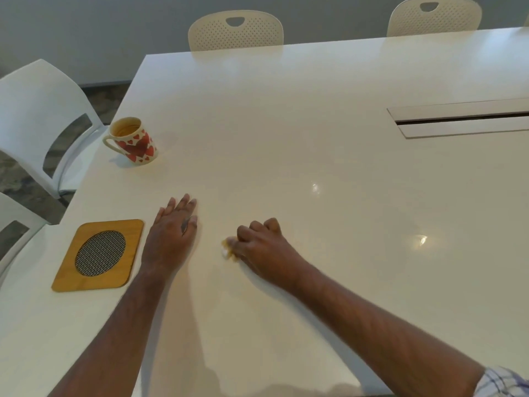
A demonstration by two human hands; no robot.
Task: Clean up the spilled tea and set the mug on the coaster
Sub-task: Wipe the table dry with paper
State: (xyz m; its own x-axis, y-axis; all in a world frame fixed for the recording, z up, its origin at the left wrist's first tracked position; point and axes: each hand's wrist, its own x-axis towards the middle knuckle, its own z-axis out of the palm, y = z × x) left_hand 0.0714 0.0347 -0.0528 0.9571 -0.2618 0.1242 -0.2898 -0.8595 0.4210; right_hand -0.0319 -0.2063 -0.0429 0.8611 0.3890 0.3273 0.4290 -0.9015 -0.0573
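Both hands: left hand (171,239) fingers flat on table (315,138), right hand (259,247) clenching tissue (227,249).

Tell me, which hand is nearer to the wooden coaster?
Left. The left hand lies flat on the table just right of the coaster. The right hand, closed on a crumpled tissue, is farther right.

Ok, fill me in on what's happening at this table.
A person is wiping the white table. The right hand is closed on a small wad of tissue, stained yellowish, and presses it to the surface. The left hand lies flat and empty beside it. The heart-patterned mug stands upright near the far left edge, with tea marks inside. The wooden coaster sits bare by the left hand, so the mug is not yet on it.
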